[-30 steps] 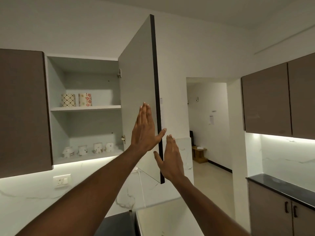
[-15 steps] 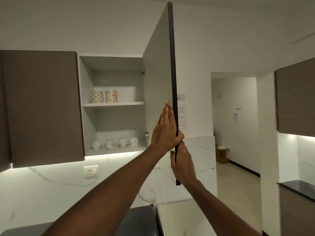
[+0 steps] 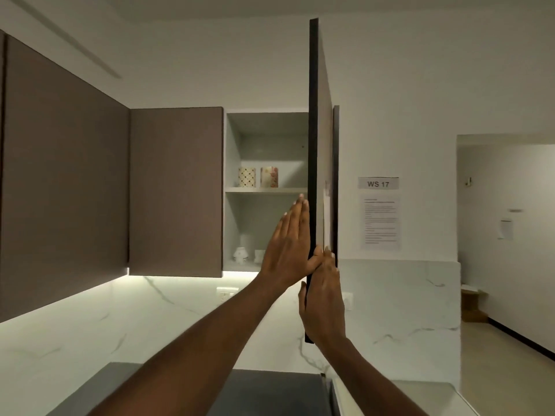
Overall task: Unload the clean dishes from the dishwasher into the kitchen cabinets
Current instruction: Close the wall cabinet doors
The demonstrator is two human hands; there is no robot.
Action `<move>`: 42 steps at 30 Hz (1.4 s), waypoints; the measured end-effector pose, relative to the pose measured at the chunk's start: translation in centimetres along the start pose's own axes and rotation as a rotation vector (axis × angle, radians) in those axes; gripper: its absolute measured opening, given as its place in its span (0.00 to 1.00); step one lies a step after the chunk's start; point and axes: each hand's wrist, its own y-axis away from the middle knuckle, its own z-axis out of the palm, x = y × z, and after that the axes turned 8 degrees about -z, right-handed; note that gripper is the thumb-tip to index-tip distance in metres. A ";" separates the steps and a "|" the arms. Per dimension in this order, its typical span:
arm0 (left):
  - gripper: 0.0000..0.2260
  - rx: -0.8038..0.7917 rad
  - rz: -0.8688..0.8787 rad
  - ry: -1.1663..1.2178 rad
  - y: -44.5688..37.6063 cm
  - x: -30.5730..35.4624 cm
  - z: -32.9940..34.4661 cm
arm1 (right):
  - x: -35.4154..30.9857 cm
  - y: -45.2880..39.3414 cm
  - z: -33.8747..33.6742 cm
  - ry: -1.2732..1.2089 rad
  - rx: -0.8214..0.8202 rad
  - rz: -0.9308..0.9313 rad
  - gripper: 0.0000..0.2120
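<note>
Overhead, "WS 17" sign (image 3: 378, 183), flat hands sandwiching cabinet door (image 3: 313, 145)

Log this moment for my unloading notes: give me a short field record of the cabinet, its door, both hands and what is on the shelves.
cabinet: wall cabinet, open, two shelves
door: cabinet door swung out, seen edge-on
left hand: left hand flat against the door's inner face, holding nothing
right hand: right hand flat on the door's outer face, holding nothing
upper shelf: two patterned cups side by side
lower shelf: small white pieces, partly hidden by the left hand
wall: WS 17 sign
</note>
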 end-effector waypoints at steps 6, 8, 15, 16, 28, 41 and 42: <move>0.42 -0.001 0.084 -0.057 0.9 -8.2 -0.3 | -1.9 -0.6 6.6 0.038 -0.100 -0.130 0.38; 0.41 0.003 0.076 -0.100 0.8 -11.7 0.0 | -1.2 -1.3 9.0 0.041 -0.131 -0.203 0.38; 0.38 -0.022 -0.009 -0.241 0.4 -22.5 2.8 | 1.3 -7.7 17.5 0.136 -0.095 -0.102 0.41; 0.37 -0.029 -0.025 -0.246 0.2 -23.8 3.4 | 1.6 -8.5 18.8 0.160 -0.110 -0.106 0.41; 0.35 -0.051 -0.055 -0.291 -2.6 -34.2 13.1 | 5.7 -16.7 28.9 0.334 -0.249 -0.193 0.54; 0.34 -0.010 -0.088 -0.170 -5.5 -38.8 22.6 | 7.2 -19.2 33.6 0.494 -0.333 -0.126 0.63; 0.34 -0.014 -0.096 -0.172 -5.6 -38.9 23.0 | 7.4 -19.2 33.8 0.506 -0.337 -0.133 0.62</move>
